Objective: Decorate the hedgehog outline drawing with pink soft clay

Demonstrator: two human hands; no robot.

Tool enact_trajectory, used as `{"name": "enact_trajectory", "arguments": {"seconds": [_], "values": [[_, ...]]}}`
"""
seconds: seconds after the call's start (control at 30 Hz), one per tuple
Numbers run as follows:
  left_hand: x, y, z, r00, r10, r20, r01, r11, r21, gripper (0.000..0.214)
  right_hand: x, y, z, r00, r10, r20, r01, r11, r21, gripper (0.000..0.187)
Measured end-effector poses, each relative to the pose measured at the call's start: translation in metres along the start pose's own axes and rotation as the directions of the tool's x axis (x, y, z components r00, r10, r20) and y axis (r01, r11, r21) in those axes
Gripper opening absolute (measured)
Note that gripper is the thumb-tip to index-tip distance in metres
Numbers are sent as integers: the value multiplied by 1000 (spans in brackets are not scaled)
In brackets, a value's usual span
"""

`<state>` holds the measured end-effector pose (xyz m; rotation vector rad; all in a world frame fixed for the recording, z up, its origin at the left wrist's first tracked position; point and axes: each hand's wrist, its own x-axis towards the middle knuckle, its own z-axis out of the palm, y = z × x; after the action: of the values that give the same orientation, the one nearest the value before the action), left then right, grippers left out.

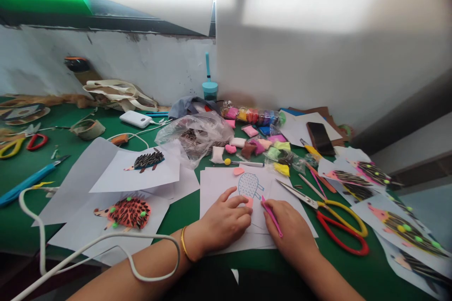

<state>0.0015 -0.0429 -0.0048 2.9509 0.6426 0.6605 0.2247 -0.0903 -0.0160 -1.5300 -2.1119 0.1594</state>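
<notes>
On a stack of white paper (219, 178) in front of me is a blue line drawing of a rounded, dotted body (248, 184) with legs. My left hand (226, 218) rests on the sheet with its fingers apart, the tips at a flat pink piece of clay (249, 203) beside the drawing. A thin pink plastic modelling tool (271, 218) is gripped in my right hand (291, 233), its tip pointing towards the drawing. Near the top of the sheet lies a pink clay oval (238, 171). Part of the drawing is hidden behind my left fingers.
Open scissors (339, 221) with red and yellow handles lie to the right, by finished hedgehog pictures (406, 230). More pictures (129, 211) and a white cable (106, 237) are at left. Behind are clay packets (249, 150), a plastic bag of seeds (197, 136) and a phone (320, 138).
</notes>
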Motion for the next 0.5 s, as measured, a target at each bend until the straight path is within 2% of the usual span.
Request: {"name": "enact_trajectory", "arguments": {"seconds": [0.1, 0.17, 0.23, 0.3, 0.5], "values": [[0, -3, 0, 999, -45, -22, 44, 998, -49, 12, 1, 0, -1, 1000, -13, -8, 13, 1000, 7, 21], [-1, -9, -1, 987, -147, -63, 141, 986, -86, 12, 0, 1, -2, 999, -27, -34, 27, 1000, 8, 21], [-3, -15, -2, 953, -285, -106, 277, 957, -84, 14, -2, 0, -1, 998, -37, -51, 37, 999, 11, 22], [-5, -22, -3, 930, -354, -95, 350, 935, -58, 16, -4, -4, -1, 999, -42, -34, 43, 999, 27, 23], [-7, -39, -1, 937, -338, -84, 343, 938, 57, 20, -5, -30, 0, 992, -96, 81, 83, 984, 156, 25]]}}
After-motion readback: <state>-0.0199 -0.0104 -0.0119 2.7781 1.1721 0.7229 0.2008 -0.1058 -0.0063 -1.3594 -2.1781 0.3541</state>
